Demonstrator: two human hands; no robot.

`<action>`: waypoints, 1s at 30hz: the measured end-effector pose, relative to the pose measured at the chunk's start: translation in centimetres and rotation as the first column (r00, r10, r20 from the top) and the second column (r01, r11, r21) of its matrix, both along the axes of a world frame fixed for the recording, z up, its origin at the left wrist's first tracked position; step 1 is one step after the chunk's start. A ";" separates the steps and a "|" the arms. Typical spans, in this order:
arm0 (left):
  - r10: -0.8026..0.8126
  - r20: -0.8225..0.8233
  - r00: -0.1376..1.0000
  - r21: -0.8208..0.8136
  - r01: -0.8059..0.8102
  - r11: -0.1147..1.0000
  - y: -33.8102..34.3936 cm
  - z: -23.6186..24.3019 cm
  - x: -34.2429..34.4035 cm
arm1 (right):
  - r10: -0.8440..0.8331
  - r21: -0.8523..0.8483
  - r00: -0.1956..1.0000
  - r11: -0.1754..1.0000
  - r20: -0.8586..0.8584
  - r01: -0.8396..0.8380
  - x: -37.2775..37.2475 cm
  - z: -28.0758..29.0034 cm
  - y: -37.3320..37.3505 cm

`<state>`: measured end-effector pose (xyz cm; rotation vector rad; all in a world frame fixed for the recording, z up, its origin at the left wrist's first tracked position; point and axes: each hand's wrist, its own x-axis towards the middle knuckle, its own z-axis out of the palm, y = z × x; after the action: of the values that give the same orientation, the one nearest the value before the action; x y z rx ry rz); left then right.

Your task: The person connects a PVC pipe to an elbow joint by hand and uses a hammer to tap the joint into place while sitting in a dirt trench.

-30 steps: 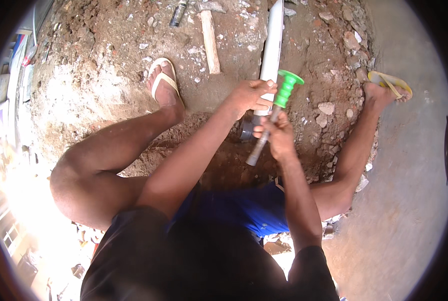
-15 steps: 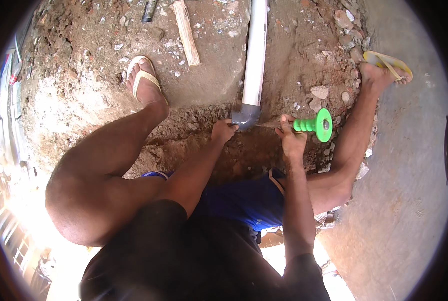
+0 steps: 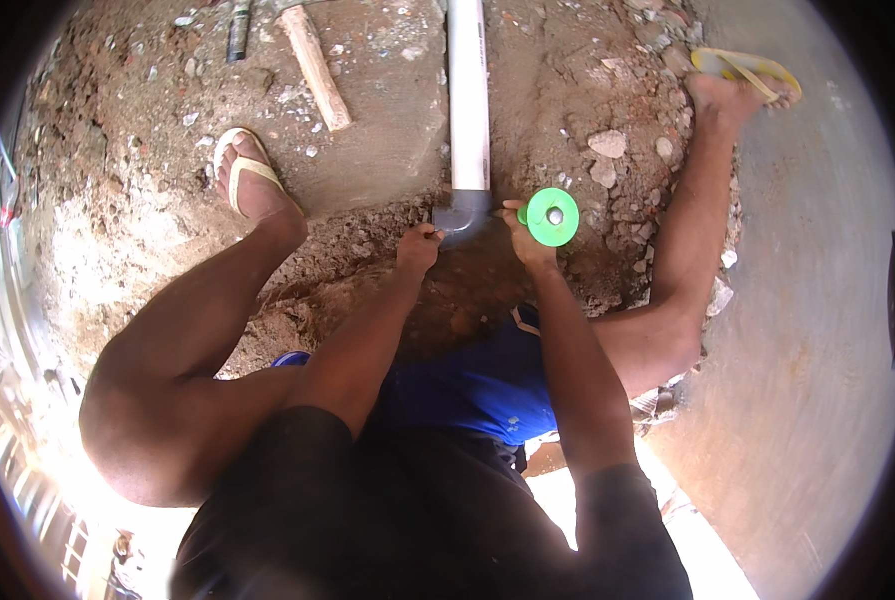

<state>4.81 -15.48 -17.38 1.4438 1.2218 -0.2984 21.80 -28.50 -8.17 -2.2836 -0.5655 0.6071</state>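
A white pipe [image 3: 469, 100] runs down from the top of the view into a dark grey pipe elbow [image 3: 464, 212], which sits at the edge of a dug trench. My left hand [image 3: 418, 250] pinches the elbow's left end with its fingertips. Just right of the elbow, my right hand [image 3: 533, 243] is closed on a chisel [image 3: 554, 213] with a round green hand guard. The guard's face and the metal striking head point toward me. Behind the guard and my fingers, the chisel's shaft and tip are hidden.
Beyond the trench lie a split piece of wood [image 3: 314, 72] and a dark cylindrical tool [image 3: 237, 32]. Stones [image 3: 607, 144] and rubble line the right side, beside a smooth concrete floor [image 3: 797, 350]. My sandalled feet straddle the broken soil [image 3: 347, 240].
My right hand has come closer to the elbow, and the chisel has turned from lying sideways to guard-face toward me. My left hand stays at the elbow; the whole view has shifted slightly.
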 end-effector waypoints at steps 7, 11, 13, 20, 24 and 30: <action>0.153 -0.026 0.988 -0.151 -0.155 0.976 0.1 1.4 0.7 | -0.230 -0.058 0.798 0.969 -0.558 0.239 -0.8 2.4 -0.5; 0.171 0.027 0.985 -0.173 -0.164 0.971 0.1 0.7 0.4 | -0.226 0.093 0.783 0.936 -0.580 0.339 0.3 -0.2 -1.9; 0.194 0.032 0.981 -0.193 -0.184 0.964 -0.2 1.7 0.6 | -0.094 0.159 0.956 0.977 -0.278 0.143 -2.1 -1.2 -2.9; 0.258 -0.007 0.966 -0.144 -0.256 0.956 0.1 2.7 0.6 | -0.257 0.161 0.691 0.863 -0.675 0.479 -1.0 0.5 -1.3; 0.243 0.010 0.970 -0.124 -0.240 0.963 -0.7 0.9 0.9 | -0.228 0.367 0.694 0.714 -0.683 0.596 -4.6 -5.1 -1.3; 0.230 -0.007 0.973 -0.161 -0.228 0.960 -0.6 0.5 0.6 | -0.051 0.262 0.949 0.955 -0.311 0.138 -3.7 -2.9 -3.1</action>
<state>5.40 -16.08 -16.84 1.1516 1.3108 -0.2242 18.13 -31.58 -11.09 -1.8931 -0.3632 0.7583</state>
